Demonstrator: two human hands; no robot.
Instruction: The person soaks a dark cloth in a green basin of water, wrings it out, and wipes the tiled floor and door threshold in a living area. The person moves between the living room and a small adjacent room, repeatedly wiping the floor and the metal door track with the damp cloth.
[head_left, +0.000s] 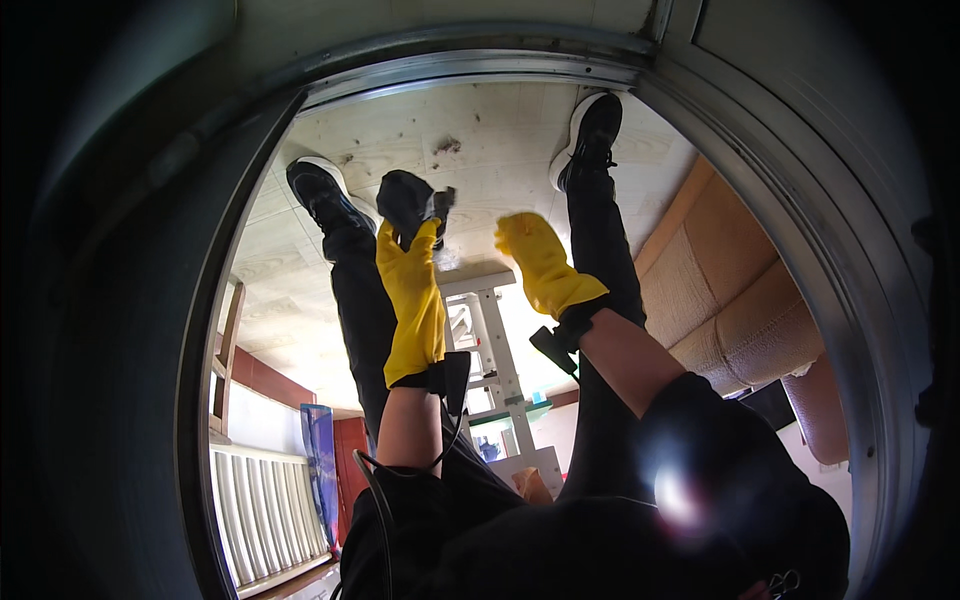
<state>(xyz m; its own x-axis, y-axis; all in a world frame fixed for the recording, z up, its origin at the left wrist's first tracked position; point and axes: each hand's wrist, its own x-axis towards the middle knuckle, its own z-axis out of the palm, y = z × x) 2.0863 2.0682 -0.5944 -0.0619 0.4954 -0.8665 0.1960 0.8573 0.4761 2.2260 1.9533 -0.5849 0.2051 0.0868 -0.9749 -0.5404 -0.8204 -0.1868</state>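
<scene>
My left hand (411, 277) wears a yellow rubber glove and grips a bunched dark grey cloth (405, 202). Beside the cloth, at its right, is a small blurred dark object (444, 214); whether it is part of the same bundle I cannot tell. My right hand (534, 255), in a matching glove, hangs above the floor to the right, its fingers curled and blurred. Nothing shows in it, but its palm is hidden. Beyond both hands, dark debris (448, 144) lies scattered on the pale wood-look floor (495, 120).
A metal door track (465, 71) crosses the top, and a metal frame (757, 202) curves down the right. My black shoes (322, 191) stand apart. Behind me are a white folding ladder (502, 352), a brown padded seat (720, 285) and a white slatted panel (266, 510).
</scene>
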